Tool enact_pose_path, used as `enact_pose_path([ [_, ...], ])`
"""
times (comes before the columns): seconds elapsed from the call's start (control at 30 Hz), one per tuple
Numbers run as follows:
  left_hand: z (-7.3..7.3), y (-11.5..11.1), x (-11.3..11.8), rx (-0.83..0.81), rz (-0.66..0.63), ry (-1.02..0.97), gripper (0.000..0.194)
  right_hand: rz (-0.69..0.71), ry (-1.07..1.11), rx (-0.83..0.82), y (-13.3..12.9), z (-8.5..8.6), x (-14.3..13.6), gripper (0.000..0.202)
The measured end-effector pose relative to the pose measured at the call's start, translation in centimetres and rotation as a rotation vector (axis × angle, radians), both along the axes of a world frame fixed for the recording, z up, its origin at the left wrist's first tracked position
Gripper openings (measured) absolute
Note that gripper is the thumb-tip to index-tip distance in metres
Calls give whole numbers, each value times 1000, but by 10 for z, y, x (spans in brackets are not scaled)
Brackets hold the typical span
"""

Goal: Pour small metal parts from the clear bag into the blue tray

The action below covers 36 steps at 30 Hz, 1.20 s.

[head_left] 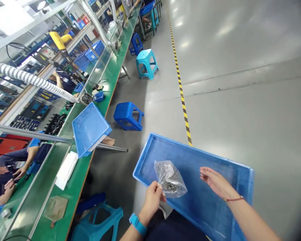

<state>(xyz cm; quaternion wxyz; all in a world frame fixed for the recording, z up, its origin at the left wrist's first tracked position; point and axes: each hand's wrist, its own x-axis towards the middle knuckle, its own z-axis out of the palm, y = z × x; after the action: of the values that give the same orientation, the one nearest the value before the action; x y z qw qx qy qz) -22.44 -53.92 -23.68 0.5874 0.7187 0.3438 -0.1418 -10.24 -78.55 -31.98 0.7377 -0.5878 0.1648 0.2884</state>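
Note:
A clear plastic bag of small metal parts rests at the left side of a large blue tray. My left hand pinches the lower left edge of the bag between thumb and fingers. The parts inside are too small to name. Above the middle of the tray, to the right of the bag, hovers my right hand. Its fingers are loosely bent, and nothing shows in them. Clear space separates it from the bag.
A green workbench runs along the left, carrying a tilted blue bin. Blue stool and turquoise stools stand beside it. A co-worker sits across the bench. Yellow-black tape marks the floor.

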Motion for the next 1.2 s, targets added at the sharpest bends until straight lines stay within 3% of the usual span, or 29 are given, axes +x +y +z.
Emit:
enact_pose_path([
  [0.17, -6, -9, 6, -10, -29, -13, 53, 360, -292, -11, 45, 47, -46, 15],
  [0.27, -3, -13, 12, 24, -52, -40, 50, 419, -517, -214, 77, 62, -60, 12],
  [0.37, 5, -14, 13, 51, -87, -53, 48, 466, -606, -420, 96, 71, -68, 18],
  [0.57, 5, -4, 8, 17, -122, -1, 40, 559, -600, -560, 105, 82, -74, 18],
  [0.7, 11, 5, 5, -16, -98, 22, 38, 522, -625, -569, 83, 84, -67, 20],
  [0.77, 18, 9, 3, -17, -74, 19, 36, 409, -546, -691, 60, 68, -57, 26],
  [0.87, 24, 13, -2, -4, -38, 16, 34, 261, -315, -920, 22, 15, -34, 35],
  [0.97, 27, 14, -6, 15, -13, 27, 34, 276, -150, -1006, 0, -43, -13, 46],
  [1.03, 28, 15, -8, 25, 1, 34, 35, 319, -125, -1011, -4, -70, -5, 48],
  [1.1, 28, 16, -10, 32, 14, 38, 35, 363, -138, -996, -3, -86, -1, 46],
  [1.2, 27, 16, -11, 32, 26, 39, 36, 407, -158, -960, 3, -94, 5, 38],
])
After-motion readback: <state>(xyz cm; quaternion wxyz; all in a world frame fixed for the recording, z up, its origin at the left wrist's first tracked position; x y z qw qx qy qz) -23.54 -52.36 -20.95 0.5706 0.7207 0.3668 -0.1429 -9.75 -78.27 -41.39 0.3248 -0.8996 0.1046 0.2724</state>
